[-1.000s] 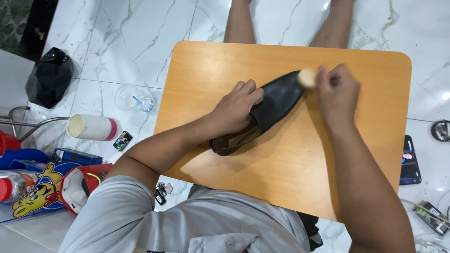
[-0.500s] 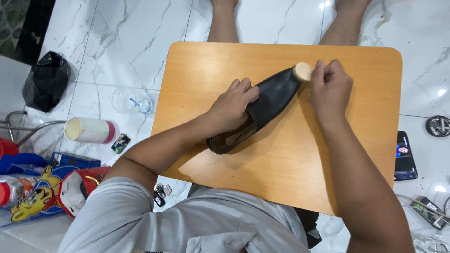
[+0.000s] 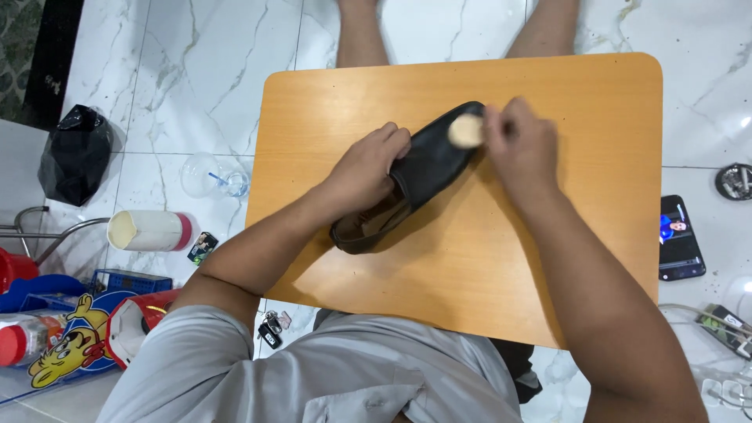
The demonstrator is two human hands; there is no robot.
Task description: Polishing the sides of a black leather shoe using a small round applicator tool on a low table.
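I am seeing the right hand (image 3: 523,149) pinching a small round cream-coloured pad (image 3: 466,130) between thumb and fingers, closed firmly on it and pressing it against the toe of the black leather slip-on shoe (image 3: 415,176). The hand is looking slightly blurred. The left hand (image 3: 362,171) is gripping the shoe at its middle, fingers curling over the upper and thumb side reaching into the opening, clamped on it and holding it down. The shoe is lying diagonally on the orange wooden low table (image 3: 595,102), heel toward the near left, toe toward the far right, roughly centre of the tabletop. Both forearms are reaching in from the near edge, and the person's grey shirt (image 3: 352,376) is filling the near centre. Two bare legs are stretching out beyond the table's far edge on the white marble floor (image 3: 196,70).

Left of the table I am noting a clear glass jar (image 3: 210,175) lying on the floor, a white cylindrical container with a red band (image 3: 149,230) on its side, and a black plastic bag (image 3: 74,153) further left. A bunch of keys (image 3: 270,327) is lying near the table's near-left corner. Right of the table a dark smartphone (image 3: 678,237) is lying flat with its screen lit, and a round metal object (image 3: 735,181) is sitting at the far right edge.
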